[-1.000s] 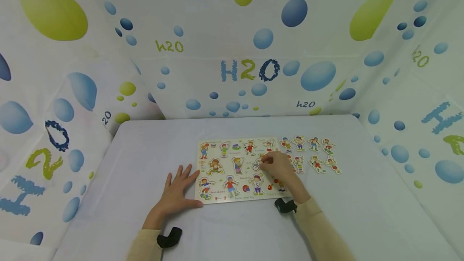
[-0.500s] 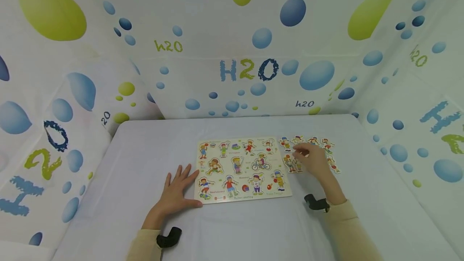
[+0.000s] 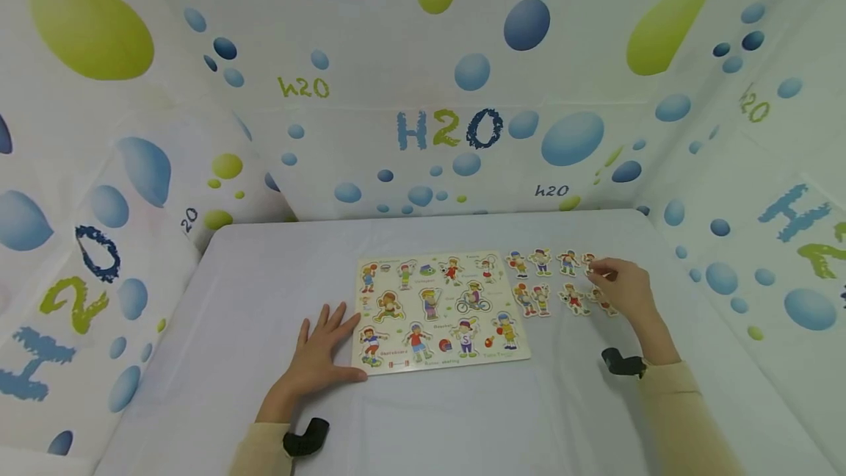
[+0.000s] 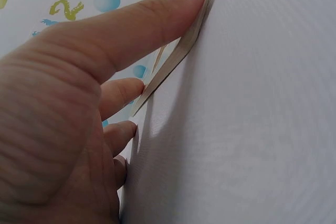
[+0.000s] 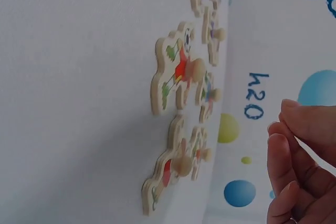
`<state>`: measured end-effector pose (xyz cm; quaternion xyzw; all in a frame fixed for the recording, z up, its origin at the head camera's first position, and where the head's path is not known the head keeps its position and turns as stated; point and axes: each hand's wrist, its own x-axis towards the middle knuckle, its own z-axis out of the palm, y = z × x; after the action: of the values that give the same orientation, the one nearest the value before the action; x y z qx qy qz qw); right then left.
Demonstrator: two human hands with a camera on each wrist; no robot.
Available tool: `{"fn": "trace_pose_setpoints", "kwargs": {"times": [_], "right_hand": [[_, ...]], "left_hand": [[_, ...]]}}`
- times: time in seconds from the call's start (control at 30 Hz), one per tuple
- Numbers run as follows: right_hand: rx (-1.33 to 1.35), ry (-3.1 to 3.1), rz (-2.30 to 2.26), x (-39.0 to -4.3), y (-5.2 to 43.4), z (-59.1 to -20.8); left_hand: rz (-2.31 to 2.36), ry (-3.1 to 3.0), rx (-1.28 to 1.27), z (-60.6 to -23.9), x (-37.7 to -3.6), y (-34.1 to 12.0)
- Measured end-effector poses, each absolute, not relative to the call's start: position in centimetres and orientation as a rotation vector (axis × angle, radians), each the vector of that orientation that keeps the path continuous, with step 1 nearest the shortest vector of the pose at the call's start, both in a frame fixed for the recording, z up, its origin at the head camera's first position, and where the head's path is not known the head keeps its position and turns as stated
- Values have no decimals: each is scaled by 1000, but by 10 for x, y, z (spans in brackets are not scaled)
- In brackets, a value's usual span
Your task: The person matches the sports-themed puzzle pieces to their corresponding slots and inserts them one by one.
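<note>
Right grip [image 3: 621, 289] is drawn narrow: your thumb and forefinger tips meet, with nothing visible between them, over the end of the loose pieces [image 5: 173, 72] farthest from the board [image 3: 390, 330]. Those pieces lie on the table [image 3: 449, 424] in two rows, just right of the board. Your left grip [image 3: 317, 358] is spread wide at the board's left edge, thumb at its near corner; light pressure there should steady it. For a clean pick-up, part your right thumb and forefinger before lowering, straddle one wooden knob [image 5: 196, 70], and pinch that rather than the piece's thin edge. Lift straight up; neighbours lie close and could get nudged toward the board.
</note>
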<state>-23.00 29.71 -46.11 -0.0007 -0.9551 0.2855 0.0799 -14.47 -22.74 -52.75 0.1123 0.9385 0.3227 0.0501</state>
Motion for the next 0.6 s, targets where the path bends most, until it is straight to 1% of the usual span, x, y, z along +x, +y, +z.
{"fn": "trace_pose_setpoints", "kwargs": {"times": [0.6], "right_hand": [[-103,-3083,864,-235,324,-483]], "left_hand": [[996,2850,340,-526,-143,-227]]}}
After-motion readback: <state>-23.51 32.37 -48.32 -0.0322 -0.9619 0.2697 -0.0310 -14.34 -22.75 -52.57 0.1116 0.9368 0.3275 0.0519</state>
